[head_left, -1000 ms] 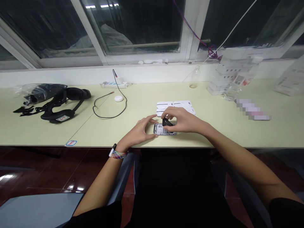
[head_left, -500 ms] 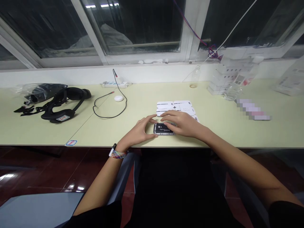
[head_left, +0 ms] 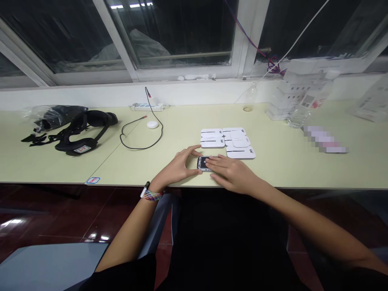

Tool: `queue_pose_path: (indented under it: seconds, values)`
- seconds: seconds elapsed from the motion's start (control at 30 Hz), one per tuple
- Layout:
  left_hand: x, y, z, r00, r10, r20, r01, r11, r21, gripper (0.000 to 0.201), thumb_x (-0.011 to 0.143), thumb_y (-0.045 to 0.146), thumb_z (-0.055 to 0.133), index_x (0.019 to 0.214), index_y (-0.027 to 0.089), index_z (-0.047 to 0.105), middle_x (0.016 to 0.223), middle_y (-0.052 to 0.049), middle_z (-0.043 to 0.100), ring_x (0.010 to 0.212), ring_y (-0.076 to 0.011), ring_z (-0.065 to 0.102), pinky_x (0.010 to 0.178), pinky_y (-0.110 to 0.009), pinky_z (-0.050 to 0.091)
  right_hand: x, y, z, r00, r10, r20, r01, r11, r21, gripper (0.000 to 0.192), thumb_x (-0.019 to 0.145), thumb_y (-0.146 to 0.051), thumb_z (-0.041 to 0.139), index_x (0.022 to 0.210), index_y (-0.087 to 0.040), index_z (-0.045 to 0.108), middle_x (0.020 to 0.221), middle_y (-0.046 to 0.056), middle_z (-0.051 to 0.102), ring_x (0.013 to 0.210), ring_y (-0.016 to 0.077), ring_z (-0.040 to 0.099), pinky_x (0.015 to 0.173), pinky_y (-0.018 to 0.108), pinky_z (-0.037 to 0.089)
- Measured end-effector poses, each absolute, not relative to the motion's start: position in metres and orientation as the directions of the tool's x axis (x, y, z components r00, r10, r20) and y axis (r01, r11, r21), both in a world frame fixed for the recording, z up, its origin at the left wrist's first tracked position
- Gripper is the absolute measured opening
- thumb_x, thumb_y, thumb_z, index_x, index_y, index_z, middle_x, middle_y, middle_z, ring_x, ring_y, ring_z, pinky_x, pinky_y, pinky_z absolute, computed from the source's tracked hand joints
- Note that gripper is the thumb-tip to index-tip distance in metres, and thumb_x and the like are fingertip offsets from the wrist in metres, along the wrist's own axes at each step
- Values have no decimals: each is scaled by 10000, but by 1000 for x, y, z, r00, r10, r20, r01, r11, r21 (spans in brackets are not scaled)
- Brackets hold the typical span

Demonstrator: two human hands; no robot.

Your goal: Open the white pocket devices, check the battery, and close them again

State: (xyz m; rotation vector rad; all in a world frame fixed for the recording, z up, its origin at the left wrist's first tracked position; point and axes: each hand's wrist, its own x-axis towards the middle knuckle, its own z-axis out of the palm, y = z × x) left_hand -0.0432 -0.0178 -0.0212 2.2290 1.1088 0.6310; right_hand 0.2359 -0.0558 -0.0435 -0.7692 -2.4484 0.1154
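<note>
Small grey device (head_left: pixel 203 163) near the table's front edge: mostly covered by right hand (head_left: pixel 232 174); label unreadable. Pixel-blurred patch (head_left: pixel 325 139) toward right end, contents untellable. Clear packets (head_left: pixel 371 103) cut by frame's right edge.

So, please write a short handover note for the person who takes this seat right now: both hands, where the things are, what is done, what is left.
Left hand: thumb and fingers hold the left end of the small device, lying flat near the front edge of the table.
Right hand: flat, fingers pressing on top of the device, covering most of it.
White covers: a cluster lying just behind the device.
Done: a black battery appears to be seated in the open back.
Left: probably fitting a white cover onto the back; none is picked up yet.
</note>
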Motion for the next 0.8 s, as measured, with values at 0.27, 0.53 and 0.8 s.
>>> queue_pose_path:
  seconds: [0.27, 0.53, 0.8]
  values:
    - [-44, -19, -19, 534, 837, 118, 573, -462, 677, 875, 930, 425, 857, 1679, 399, 404, 1539, -62, 678, 1511, -357, 561, 1306, -570, 376, 301, -13, -7, -354, 800, 484, 813, 519, -263, 328, 1060, -369, 557, 838, -239, 761, 947, 140, 783, 978, 357, 732, 833, 540, 602]
    - [-44, -20, -19, 531, 841, 105, 584, -453, 674, 835, 936, 413, 853, 1658, 397, 435, 1543, -48, 684, 1529, -350, 547, 1314, -554, 371, 315, 50, 13, -11, 999, 46, 962, 23, -272, 680, 959, -706, 657, 1390, -180, 684, 1221, 213, 769, 1047, 415, 727, 858, 516, 563]
    - [-45, -18, -20, 523, 847, 95, 598, -444, 667, 867, 929, 437, 856, 1669, 399, 406, 1560, -42, 674, 1532, -349, 536, 1302, -553, 371, 321, 57, -1, 48, 993, 104, 853, 14, -522, 848, 852, -474, 804, 1590, -109, 598, 1430, 250, 722, 1224, 421, 715, 979, 536, 596]
